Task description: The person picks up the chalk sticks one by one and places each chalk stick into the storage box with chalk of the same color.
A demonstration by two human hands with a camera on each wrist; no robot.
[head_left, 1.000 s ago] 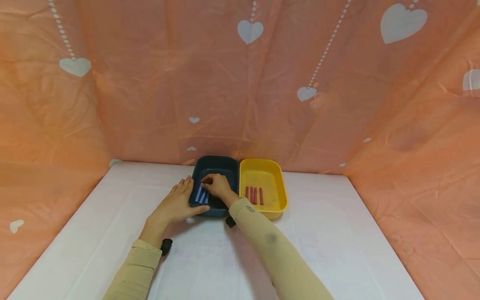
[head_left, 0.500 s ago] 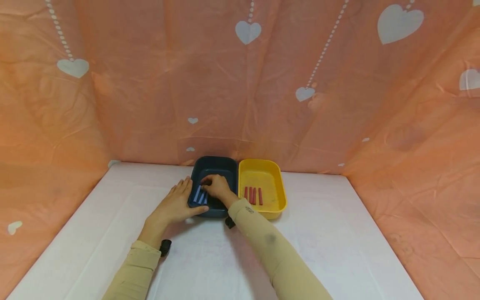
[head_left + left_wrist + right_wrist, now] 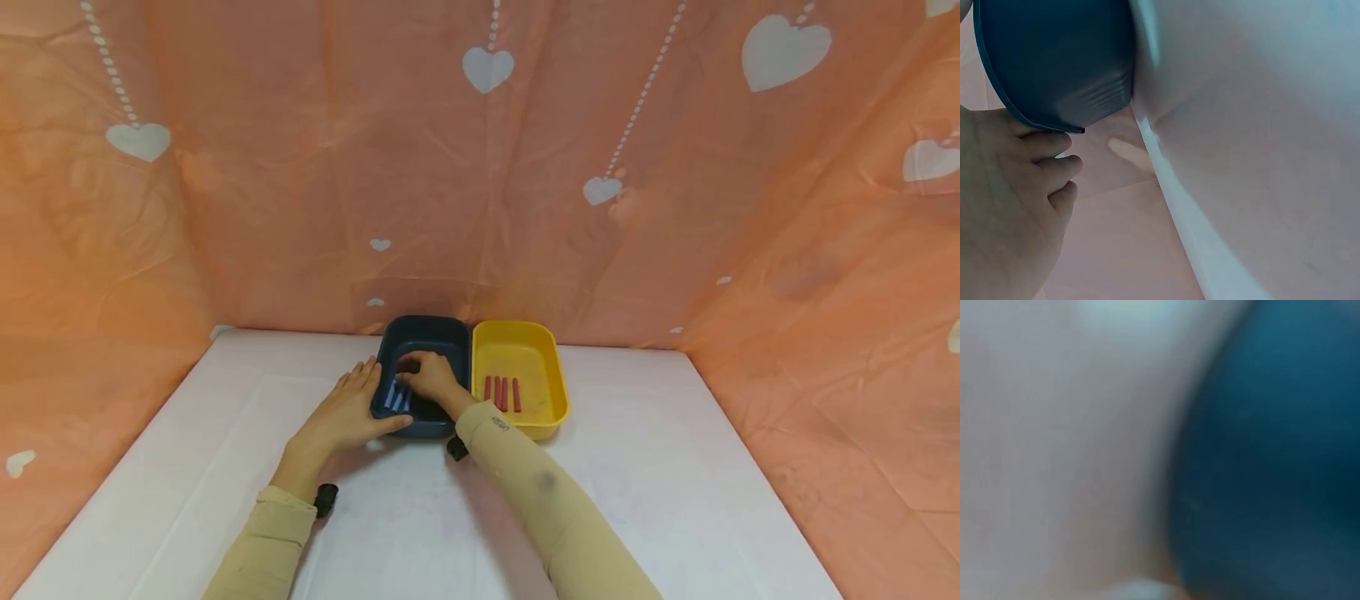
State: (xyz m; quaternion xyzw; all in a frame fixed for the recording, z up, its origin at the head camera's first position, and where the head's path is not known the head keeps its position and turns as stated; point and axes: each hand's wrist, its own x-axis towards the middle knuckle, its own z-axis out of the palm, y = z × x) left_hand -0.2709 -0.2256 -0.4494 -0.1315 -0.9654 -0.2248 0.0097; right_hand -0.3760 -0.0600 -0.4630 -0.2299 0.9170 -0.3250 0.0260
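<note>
A dark blue tray (image 3: pixel 442 331) holds several blue sticks (image 3: pixel 397 402) that look like chalk, lying side by side at its left. My left hand (image 3: pixel 341 417) rests spread against this tray's left side, its thumb on the near rim. In the left wrist view, the fingers (image 3: pixel 1047 147) touch the outside of the tray wall (image 3: pixel 1060 62). Inside the tray, my right hand (image 3: pixel 435 379) has curled fingers, and thumb and forefinger appear to pinch the far end of one blue stick. The right wrist view is blurred, showing mainly the dark tray (image 3: pixel 1272 456).
Touching the dark tray on its right stands a yellow tray (image 3: pixel 521 337) with several red sticks (image 3: pixel 505 396) lying in a row. Both stand on a white-covered table (image 3: pixel 637 450). An orange cloth (image 3: pixel 427 167) with white hearts hangs behind and at the sides.
The far end of the blue stick at my right fingertips has shifted slightly towards me and left, with the fingertips following. My left hand stays on the tray. The head view has tilted a little.
</note>
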